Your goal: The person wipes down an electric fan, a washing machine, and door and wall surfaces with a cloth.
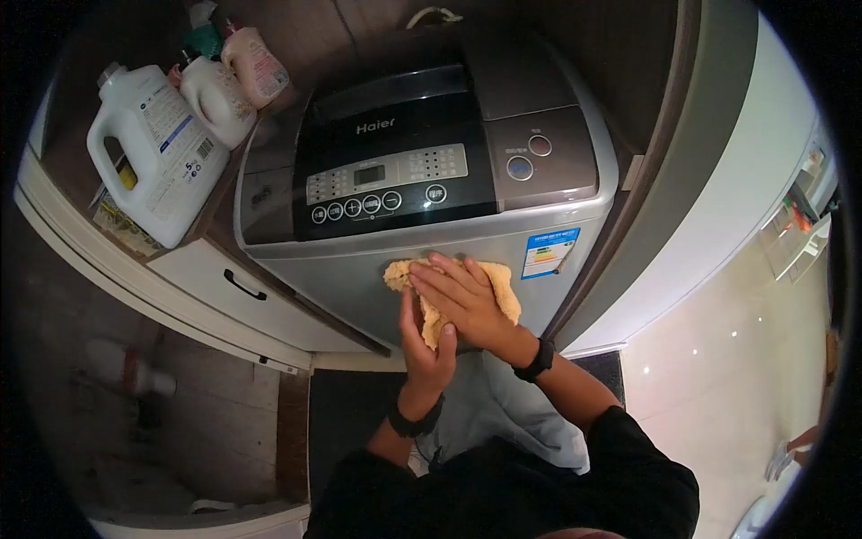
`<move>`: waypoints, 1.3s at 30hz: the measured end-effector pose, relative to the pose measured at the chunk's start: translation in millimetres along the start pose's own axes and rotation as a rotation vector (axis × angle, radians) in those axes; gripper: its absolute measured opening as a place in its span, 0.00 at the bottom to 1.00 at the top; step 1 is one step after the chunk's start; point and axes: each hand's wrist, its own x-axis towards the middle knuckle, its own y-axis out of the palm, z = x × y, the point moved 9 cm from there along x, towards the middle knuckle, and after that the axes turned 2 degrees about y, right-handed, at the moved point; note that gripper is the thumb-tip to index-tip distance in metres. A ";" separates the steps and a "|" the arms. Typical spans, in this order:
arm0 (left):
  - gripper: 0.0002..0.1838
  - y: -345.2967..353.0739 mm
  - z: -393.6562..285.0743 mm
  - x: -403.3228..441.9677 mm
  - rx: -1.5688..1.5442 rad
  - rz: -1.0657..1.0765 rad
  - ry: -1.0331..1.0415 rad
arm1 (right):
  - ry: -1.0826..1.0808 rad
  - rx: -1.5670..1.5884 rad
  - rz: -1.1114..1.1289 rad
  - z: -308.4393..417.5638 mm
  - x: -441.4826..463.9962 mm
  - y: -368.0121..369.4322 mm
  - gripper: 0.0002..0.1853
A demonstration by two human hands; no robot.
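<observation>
A yellow cloth (499, 280) is bunched between my two hands, before the grey front of a Haier washing machine (337, 278). My right hand (469, 304) lies over the cloth with its fingers extended up and left, gripping it against the other hand. Lower and to the left, my left hand (429, 352) holds the cloth's hanging part between thumb and fingers. Folds hide some fingertips. Whether the cloth touches the machine's front, I cannot tell. Above it is the control panel (386, 184) with round buttons.
A large white detergent jug (162, 153) stands on the left counter, with a smaller white bottle (218, 101) and a pink bottle (255, 67) behind. Below is a white cabinet drawer (215, 287) with a black handle. A blue energy label (549, 253) is on the machine's front right.
</observation>
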 end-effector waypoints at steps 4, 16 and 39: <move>0.35 3.3 -16.0 24.4 0.174 0.055 0.032 | 0.006 0.163 0.001 -9.7 4.5 -8.6 0.26; 0.36 83.6 -46.5 49.9 0.155 0.274 0.108 | 0.214 -0.115 -0.199 -48.5 -18.2 -86.1 0.26; 0.33 10.1 -12.5 21.8 0.199 -0.025 -0.032 | 0.131 0.179 -0.113 -7.4 1.4 -17.0 0.28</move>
